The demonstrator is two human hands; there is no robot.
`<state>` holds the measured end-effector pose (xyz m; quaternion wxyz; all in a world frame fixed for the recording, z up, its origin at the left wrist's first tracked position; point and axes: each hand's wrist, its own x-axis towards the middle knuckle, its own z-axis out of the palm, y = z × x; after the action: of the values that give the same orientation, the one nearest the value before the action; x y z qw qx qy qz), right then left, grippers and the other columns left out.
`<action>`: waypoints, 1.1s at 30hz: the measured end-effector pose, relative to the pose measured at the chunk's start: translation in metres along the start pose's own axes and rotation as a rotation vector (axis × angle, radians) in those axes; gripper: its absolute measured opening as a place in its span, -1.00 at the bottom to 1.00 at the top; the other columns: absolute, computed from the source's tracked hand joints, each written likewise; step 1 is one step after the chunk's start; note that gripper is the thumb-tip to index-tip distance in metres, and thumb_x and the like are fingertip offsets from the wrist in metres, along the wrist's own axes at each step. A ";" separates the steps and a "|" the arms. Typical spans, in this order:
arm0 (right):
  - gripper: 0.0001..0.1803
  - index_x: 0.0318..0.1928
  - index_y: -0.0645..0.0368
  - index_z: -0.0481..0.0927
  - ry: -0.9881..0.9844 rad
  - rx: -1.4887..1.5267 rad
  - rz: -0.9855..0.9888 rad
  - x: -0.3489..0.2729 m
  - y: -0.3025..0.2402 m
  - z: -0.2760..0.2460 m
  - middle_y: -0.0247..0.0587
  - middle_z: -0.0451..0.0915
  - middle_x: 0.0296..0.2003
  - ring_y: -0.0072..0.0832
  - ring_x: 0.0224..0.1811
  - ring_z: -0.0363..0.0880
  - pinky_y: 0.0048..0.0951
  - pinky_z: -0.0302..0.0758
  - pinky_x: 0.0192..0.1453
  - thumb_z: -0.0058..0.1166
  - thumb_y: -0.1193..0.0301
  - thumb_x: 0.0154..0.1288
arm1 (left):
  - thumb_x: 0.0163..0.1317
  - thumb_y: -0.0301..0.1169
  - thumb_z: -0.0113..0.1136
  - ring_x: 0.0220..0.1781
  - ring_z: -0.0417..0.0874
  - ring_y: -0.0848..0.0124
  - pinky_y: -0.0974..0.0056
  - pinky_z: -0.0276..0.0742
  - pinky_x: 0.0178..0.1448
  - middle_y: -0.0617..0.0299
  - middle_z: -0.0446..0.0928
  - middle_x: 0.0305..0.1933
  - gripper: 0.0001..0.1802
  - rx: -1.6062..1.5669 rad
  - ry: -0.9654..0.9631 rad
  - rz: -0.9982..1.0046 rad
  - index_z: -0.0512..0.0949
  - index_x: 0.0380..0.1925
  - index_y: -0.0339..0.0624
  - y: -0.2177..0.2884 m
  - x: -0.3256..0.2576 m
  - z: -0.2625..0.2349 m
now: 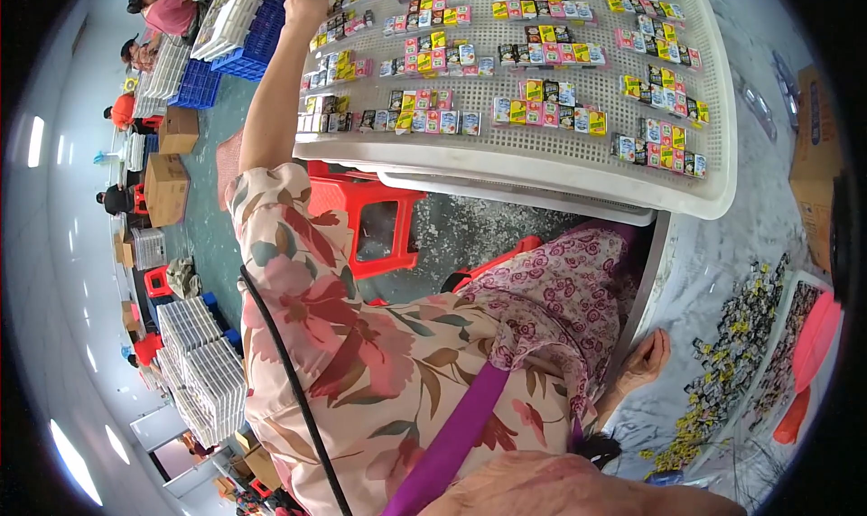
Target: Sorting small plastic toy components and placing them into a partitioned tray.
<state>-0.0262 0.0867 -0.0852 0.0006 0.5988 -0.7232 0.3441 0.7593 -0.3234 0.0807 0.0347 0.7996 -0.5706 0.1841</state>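
My left hand (307, 5) is at the far end of my stretched-out arm, by the upper left edge of a white perforated plastic tray (542, 164). Its fingers are curled closed; what they hold, if anything, is hidden. Across the tray lie many small clusters of little printed boxes (551, 110) in pink, yellow, black, white and blue. My right hand (645, 359) rests on the pale marbled tabletop (695, 272), its fingers loosely bent and apart, with nothing seen in it. To its right is a spread pile of small yellow and black pieces (722, 371).
A red plastic stool (361, 218) stands under the tray's near side. Far right are a white-rimmed tray (768, 362), a pink-red item (813, 340) and a cardboard box (813, 164). Stacked white crates (203, 371), blue crates (194, 83), cartons (167, 189) and seated people are at left.
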 end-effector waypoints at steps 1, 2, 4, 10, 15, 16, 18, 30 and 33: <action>-0.86 -0.05 0.24 0.62 0.009 -0.041 -0.022 -0.002 0.001 -0.003 -0.02 0.64 -0.03 -0.14 -0.01 0.65 -0.27 0.60 0.02 0.10 0.55 0.42 | -0.07 -0.32 0.40 -0.22 0.78 0.12 0.13 0.65 0.03 0.02 0.72 -0.39 -0.73 -0.072 -0.111 0.018 0.79 -0.29 -0.07 0.023 -0.005 0.001; -0.86 -0.05 0.24 0.62 0.009 -0.035 -0.026 -0.002 0.001 -0.002 -0.02 0.64 -0.03 -0.14 -0.01 0.65 -0.27 0.60 0.02 0.10 0.55 0.42 | -0.10 -0.31 0.42 -0.21 0.78 0.16 0.16 0.65 0.02 0.02 0.73 -0.37 -0.70 -0.109 -0.204 0.019 0.79 -0.28 -0.05 0.022 -0.009 -0.012; -0.86 -0.05 0.22 0.61 0.018 -0.013 -0.026 -0.002 0.000 -0.001 -0.02 0.64 -0.03 -0.15 -0.02 0.64 -0.27 0.60 0.00 0.10 0.56 0.42 | -0.15 -0.29 0.45 -0.22 0.78 0.25 0.21 0.64 0.00 0.08 0.74 -0.34 -0.66 -0.076 -0.200 0.019 0.79 -0.27 -0.02 0.024 -0.014 -0.025; -0.84 -0.06 0.35 0.63 0.096 0.011 -0.050 0.029 -0.037 -0.029 -0.03 0.65 -0.04 -0.21 -0.01 0.63 -0.30 0.56 0.10 0.08 0.59 0.42 | -0.21 -0.39 0.47 -0.23 0.78 0.25 0.21 0.66 0.00 0.14 0.74 -0.30 -0.66 -0.258 -0.148 0.129 0.80 -0.29 0.04 0.017 -0.031 -0.042; -0.76 -0.06 0.51 0.62 0.126 0.205 -0.645 0.170 -0.191 -0.070 0.16 0.64 -0.07 -0.01 -0.01 0.60 -0.08 0.52 0.18 0.04 0.64 0.31 | -0.18 -0.43 0.46 -0.23 0.78 0.27 0.23 0.66 -0.04 0.11 0.74 -0.30 -0.63 -0.448 -0.131 0.143 0.78 -0.24 -0.07 0.014 -0.034 -0.039; -0.74 -0.06 0.53 0.62 -0.038 0.289 -0.764 0.201 -0.233 -0.064 0.16 0.64 -0.06 -0.01 -0.01 0.60 -0.07 0.50 0.19 0.04 0.67 0.25 | -0.18 -0.45 0.45 -0.23 0.78 0.24 0.23 0.66 -0.05 0.07 0.74 -0.29 -0.63 -0.444 -0.117 0.174 0.77 -0.23 -0.11 0.017 -0.038 -0.037; -0.71 -0.05 0.43 0.64 -0.215 0.407 -0.996 0.250 -0.329 -0.025 0.11 0.64 -0.01 -0.01 -0.01 0.61 -0.10 0.47 0.18 0.06 0.69 0.20 | -0.17 -0.46 0.45 -0.22 0.78 0.21 0.22 0.66 -0.05 0.03 0.73 -0.29 -0.62 -0.447 -0.091 0.187 0.76 -0.22 -0.14 0.013 -0.045 -0.037; -0.57 0.12 0.04 0.62 -0.456 0.042 -1.476 0.320 -0.565 0.297 -0.31 0.59 0.19 -0.23 0.29 0.47 -0.17 0.47 0.33 0.09 0.56 0.22 | -0.09 -0.60 0.25 -0.23 0.72 -0.04 0.07 0.65 -0.10 -0.17 0.64 -0.34 -0.76 -0.581 0.018 0.268 0.72 -0.34 -0.23 0.021 -0.054 -0.030; -0.50 0.16 -0.04 0.62 -0.462 0.063 -1.505 0.307 -0.578 0.315 -0.33 0.54 0.25 -0.24 0.33 0.43 -0.19 0.41 0.40 0.06 0.61 0.20 | -0.03 -0.63 0.23 -0.22 0.72 -0.06 0.06 0.66 -0.10 -0.21 0.63 -0.36 -0.83 -0.578 0.037 0.282 0.71 -0.39 -0.33 0.016 -0.060 -0.034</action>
<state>0.5172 -0.3623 0.0881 0.0662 0.9836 -0.0952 0.1384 0.7186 -0.2656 0.0896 0.2448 0.6662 -0.7038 0.0317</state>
